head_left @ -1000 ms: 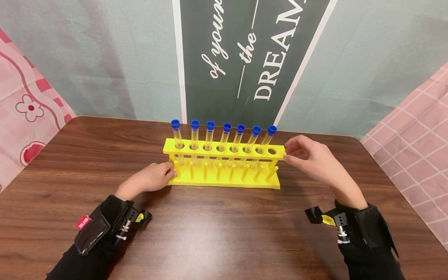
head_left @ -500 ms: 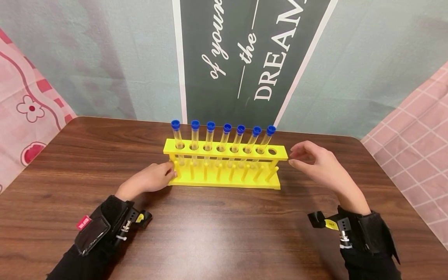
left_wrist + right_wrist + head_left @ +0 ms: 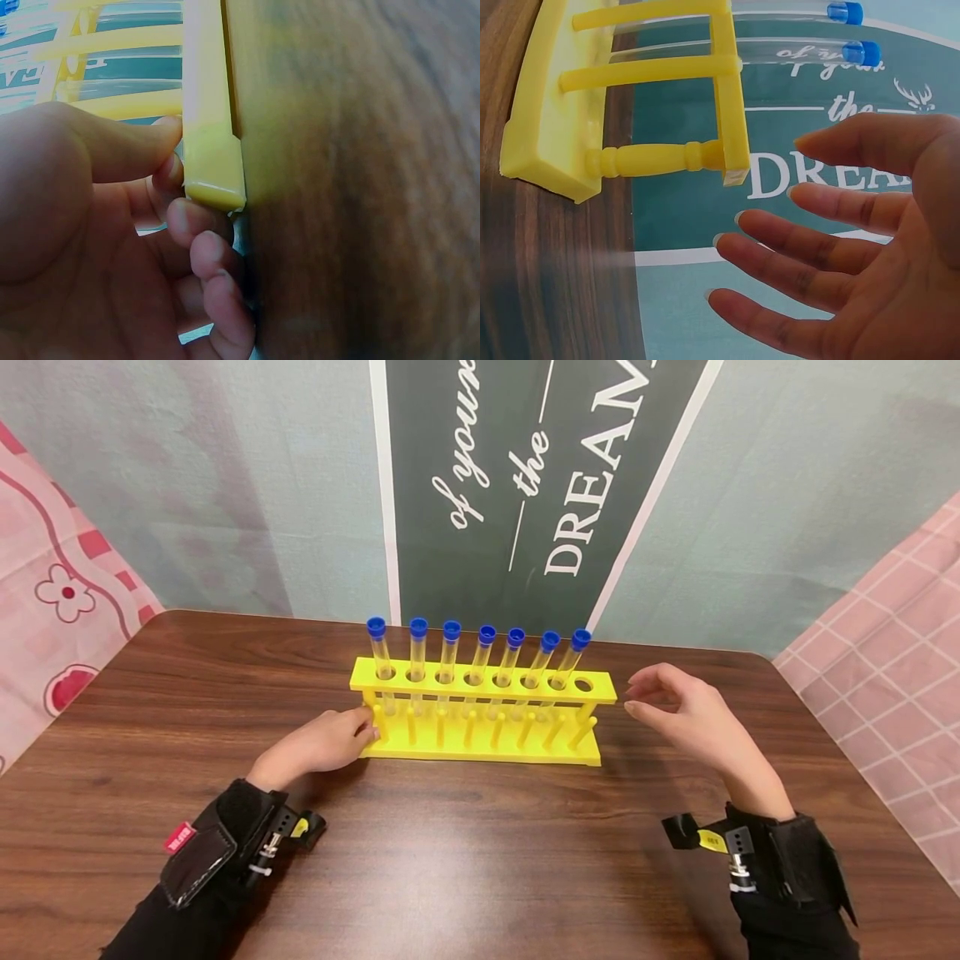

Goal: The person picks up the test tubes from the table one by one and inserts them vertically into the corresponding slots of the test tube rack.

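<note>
A yellow test tube rack stands upright on the table. Several clear test tubes with blue caps lean in its holes, and the rightmost hole holds none. My left hand grips the left end of the rack's base. In the left wrist view the thumb of the left hand lies on the base, with curled fingers around its end. To the right of the rack, my right hand hovers apart from it. The right wrist view shows the right hand with fingers spread and holding nothing.
Yellow pegs rise along the rack's front. Behind the brown wooden table hangs a light cloth with a dark green lettered panel. Pink patterned cloths hang at the left and right.
My right hand has let go of the rack's upper right end and drawn back a little to the right. The left hand and the rack have stayed in place.
</note>
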A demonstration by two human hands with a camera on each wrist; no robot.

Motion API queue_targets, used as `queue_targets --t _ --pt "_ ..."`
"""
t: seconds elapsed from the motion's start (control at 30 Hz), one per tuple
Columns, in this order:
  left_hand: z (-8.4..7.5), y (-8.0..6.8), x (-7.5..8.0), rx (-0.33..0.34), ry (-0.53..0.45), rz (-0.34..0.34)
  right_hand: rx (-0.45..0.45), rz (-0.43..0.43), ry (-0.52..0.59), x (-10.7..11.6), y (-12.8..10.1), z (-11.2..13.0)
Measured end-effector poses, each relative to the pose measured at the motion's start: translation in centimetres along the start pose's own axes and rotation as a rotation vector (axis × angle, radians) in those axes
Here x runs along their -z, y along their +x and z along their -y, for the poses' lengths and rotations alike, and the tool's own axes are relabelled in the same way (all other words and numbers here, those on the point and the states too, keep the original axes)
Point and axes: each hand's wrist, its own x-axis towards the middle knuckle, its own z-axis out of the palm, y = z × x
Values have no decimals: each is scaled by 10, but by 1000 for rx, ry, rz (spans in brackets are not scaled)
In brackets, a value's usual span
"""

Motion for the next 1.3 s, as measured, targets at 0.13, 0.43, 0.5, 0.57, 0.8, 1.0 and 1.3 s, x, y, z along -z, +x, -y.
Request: queue_targets --t 0.13,0.43,0.5,0.57,0.8,1.0,1.3 --pt "0 0 0 7 -2 1 3 -12 0 -1 0 -1" --pt "1 0 0 11 0 4 4 -34 -1 -3 3 -9" --pt "1 0 0 6 6 0 -4 -30 0 -4 4 -11" --pt "2 0 0 0 17 -7 -10 -23 -3 -4 4 -14" --pt "2 0 0 9 17 -9 -27 44 -79 -7 7 -24" --pt "3 0 0 10 15 -13 -18 115 -193 -11 11 -32" --pt "4 1 0 13 15 -10 50 129 -250 -18 16 -41"
